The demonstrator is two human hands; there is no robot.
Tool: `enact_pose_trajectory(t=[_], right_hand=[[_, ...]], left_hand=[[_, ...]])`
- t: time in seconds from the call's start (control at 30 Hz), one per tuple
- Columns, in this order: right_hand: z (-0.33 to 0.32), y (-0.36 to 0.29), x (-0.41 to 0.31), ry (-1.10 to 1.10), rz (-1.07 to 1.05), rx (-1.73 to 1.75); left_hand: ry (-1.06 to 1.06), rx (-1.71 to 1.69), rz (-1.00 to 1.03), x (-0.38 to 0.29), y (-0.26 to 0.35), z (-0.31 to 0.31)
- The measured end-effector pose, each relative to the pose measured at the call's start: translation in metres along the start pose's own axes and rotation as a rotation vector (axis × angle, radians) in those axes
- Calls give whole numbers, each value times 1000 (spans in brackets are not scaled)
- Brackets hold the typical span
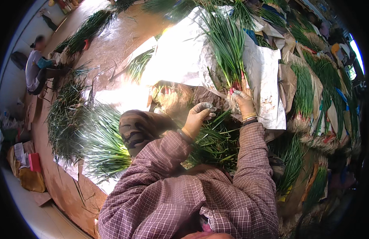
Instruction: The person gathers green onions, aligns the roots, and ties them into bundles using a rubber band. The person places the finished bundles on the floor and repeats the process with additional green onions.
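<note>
My right hand, in a pale glove, has its fingers at the reddish base of green onions, just above their pale roots. The leaves of this green onion bunch lie away from me over a white sheet. Left of it, my left hand, also gloved, is raised with thumb and fingertips close together; a small pale scrap seems to be at the fingertips. Beneath both hands lies a heap of loose green leaves. Roots of more onions show under the sheet's near edge.
Beside my camouflage-clad knee lies a large pile of green onions, with a darker leaf heap beyond. Many bundles lie along the right. A seated person is at the far left. A red box stands by the wall.
</note>
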State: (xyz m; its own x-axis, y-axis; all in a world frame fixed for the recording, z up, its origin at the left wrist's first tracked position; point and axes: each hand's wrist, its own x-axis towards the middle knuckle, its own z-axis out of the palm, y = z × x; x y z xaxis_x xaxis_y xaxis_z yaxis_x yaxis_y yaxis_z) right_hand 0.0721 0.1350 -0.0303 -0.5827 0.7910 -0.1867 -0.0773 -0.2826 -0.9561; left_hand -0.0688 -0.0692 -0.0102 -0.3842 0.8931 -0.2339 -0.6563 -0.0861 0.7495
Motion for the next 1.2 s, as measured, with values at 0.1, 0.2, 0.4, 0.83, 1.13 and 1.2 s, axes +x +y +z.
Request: enact_pose_trajectory(t=[0.1,0.2,0.4,0.83,1.13,1.2], right_hand=[[18,-20,-26,107,-56,-275],[50,-22,-69,123,-335,-484],[62,-11,-109,-80,-437,-568],[39,19,-58,-124,-526,-1086],[29,39,-36,172,-338,-735],[48,31,-40,96,-156,-519]], left_hand=[[-4,-19,-6,5,-3,5],[-13,1,-47,12,-5,9],[-24,-112,-22,18,-2,10],[-109,-154,-112,6,-18,14],[-110,-107,-143,1,-36,21],[-72,-65,-205,4,-36,20]])
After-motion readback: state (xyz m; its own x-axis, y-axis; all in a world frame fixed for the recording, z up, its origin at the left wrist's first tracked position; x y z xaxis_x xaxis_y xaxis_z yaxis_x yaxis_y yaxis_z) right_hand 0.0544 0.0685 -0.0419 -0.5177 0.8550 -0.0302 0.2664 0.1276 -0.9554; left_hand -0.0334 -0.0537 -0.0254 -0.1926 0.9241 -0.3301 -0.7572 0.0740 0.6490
